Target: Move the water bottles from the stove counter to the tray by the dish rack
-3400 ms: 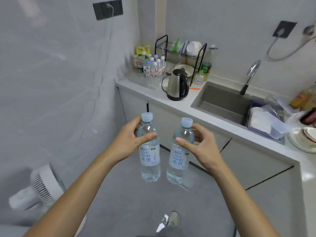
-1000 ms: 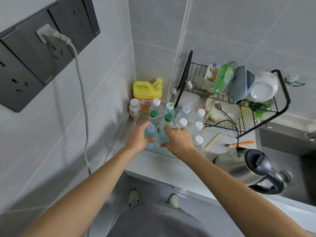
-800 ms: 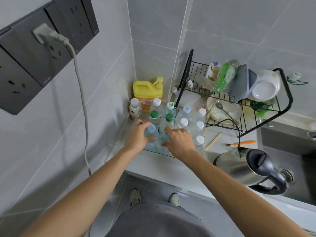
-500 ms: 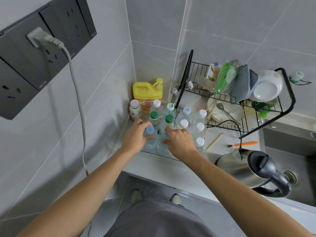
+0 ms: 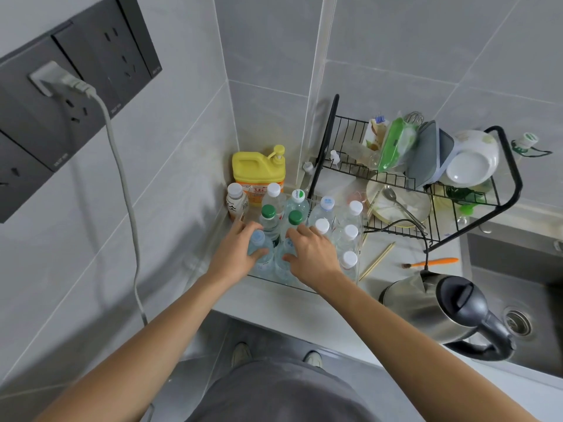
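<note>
Head view shows the placing step: my left hand (image 5: 234,254) and right hand (image 5: 313,254) each grip one blue-capped water bottle (image 5: 259,248) standing in the clear tray (image 5: 292,286) beside the dish rack (image 5: 426,190); next, uncurl my fingers and lift straight up, clear of neighbouring caps.

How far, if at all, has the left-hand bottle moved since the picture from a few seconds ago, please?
Yes. The bottle in the left hand was then held over the floor; now it stands in the tray, in front of the yellow jug.

No legible text on any bottle label (image 5: 264,264) or cap
</note>
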The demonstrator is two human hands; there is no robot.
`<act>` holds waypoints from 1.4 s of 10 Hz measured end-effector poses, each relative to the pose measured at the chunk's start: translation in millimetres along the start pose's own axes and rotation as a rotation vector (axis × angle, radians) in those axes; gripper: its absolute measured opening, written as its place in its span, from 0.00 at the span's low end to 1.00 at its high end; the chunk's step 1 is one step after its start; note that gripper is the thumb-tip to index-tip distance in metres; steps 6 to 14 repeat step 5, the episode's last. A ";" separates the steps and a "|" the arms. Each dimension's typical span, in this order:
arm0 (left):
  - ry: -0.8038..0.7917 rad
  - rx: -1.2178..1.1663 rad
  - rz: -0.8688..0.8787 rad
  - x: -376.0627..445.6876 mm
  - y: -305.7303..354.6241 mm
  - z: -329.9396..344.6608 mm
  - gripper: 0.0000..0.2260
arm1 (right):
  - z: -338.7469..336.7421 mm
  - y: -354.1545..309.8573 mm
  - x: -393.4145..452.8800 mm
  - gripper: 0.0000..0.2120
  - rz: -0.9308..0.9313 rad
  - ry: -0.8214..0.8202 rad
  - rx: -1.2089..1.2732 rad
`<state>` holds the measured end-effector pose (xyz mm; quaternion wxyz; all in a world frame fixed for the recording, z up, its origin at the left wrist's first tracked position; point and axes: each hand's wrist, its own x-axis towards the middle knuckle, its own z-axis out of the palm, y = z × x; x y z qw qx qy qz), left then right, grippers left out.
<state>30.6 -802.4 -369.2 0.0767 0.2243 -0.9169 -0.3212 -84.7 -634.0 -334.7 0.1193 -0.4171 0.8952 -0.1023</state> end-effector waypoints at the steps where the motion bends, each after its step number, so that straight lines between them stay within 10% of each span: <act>1: -0.009 -0.042 -0.015 -5.5 1.3 2.6 0.25 | 3.7 -0.1 0.2 0.20 -0.024 0.014 -0.025; 5: 0.234 0.151 -0.003 -68.5 45.5 -28.6 0.30 | -4.4 3.1 -31.5 0.23 -0.156 0.278 0.039; 14: 0.234 0.151 -0.003 -68.5 45.5 -28.6 0.30 | -4.4 3.1 -31.5 0.23 -0.156 0.278 0.039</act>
